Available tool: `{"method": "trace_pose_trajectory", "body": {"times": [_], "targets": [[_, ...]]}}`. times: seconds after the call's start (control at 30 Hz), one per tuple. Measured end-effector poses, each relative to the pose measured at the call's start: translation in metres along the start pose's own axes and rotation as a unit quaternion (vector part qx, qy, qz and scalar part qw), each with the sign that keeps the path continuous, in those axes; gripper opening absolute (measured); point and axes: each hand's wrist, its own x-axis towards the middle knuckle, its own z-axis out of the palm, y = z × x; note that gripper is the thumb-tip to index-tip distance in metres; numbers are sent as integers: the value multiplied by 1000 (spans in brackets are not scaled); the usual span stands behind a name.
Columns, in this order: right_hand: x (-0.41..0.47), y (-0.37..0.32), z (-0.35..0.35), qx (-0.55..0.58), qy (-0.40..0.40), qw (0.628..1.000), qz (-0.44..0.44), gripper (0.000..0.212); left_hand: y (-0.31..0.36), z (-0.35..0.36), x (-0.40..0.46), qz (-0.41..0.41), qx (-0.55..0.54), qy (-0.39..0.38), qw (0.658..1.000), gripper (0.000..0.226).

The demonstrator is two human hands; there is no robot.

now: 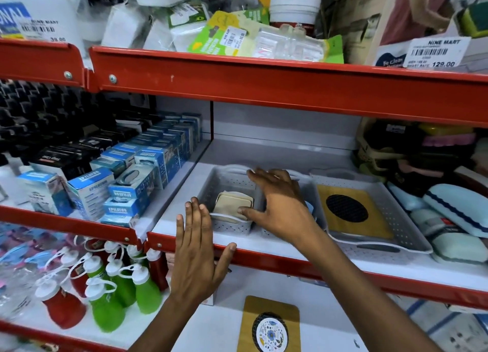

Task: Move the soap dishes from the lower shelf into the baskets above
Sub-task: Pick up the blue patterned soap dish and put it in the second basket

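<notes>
A beige soap dish (229, 205) lies inside a small grey perforated basket (224, 177) on the middle shelf. My right hand (277, 201) hovers over that basket, fingers spread, thumb touching the dish's near right corner. A light blue item (311, 209) peeks out under my right hand, in a second basket that the hand mostly hides. My left hand (196, 251) is flat and open in front of the red shelf edge, holding nothing. On the lower shelf lies a wooden board with a round floral disc (269, 325).
A wide grey tray (401, 227) holds a wooden board with a black oval (348, 209) at right. Blue boxes (126, 182) fill the left of the middle shelf, sponges (456, 209) the right. Green and red squeeze bottles (111, 285) stand lower left.
</notes>
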Motion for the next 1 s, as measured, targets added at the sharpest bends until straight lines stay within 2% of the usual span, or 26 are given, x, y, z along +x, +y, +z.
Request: {"method": "trace_pose_trajectory", "body": {"times": [0.1, 0.17, 0.27, 0.37, 0.43, 0.5, 0.57, 0.63, 0.7, 0.8, 0.9, 1.0], "targets": [[-36, 6, 13, -1, 117, 992, -54, 82, 0, 1, -1, -1, -4, 4, 1000, 90], [-57, 16, 27, -30, 167, 982, -82, 80, -1, 2, -1, 0, -5, 7, 1000, 90], [-84, 35, 50, -51, 202, 969, -133, 73, -1, 3, 0, -1, -7, 11, 1000, 91], [-113, 60, 78, -60, 246, 940, -227, 63, 0, 2, 0, -5, -2, 12, 1000, 90], [-137, 81, 103, -64, 245, 925, -285, 60, 1, 2, -1, -11, 2, 7, 1000, 90], [-157, 102, 133, -74, 202, 924, -316, 58, 2, 2, -1, -13, 5, 7, 1000, 91], [-171, 119, 166, -66, 129, 944, -296, 50, 3, 3, 0, -17, 7, 8, 1000, 91], [-178, 131, 198, -34, 48, 974, -219, 47, 3, 3, 1, -22, 9, 7, 1000, 91], [-178, 136, 221, 6, -41, 995, -90, 54, 4, 3, 1, -24, 12, 7, 1000, 91], [-174, 141, 251, 40, -190, 979, 60, 79, 4, 3, 1, -24, 14, 7, 1000, 90], [-170, 143, 276, 38, -241, 964, 103, 99, 5, 2, 2, -26, 18, 9, 999, 90], [-168, 141, 289, 18, -242, 964, 105, 101, 6, 2, 2, -28, 20, 9, 999, 90]]}}
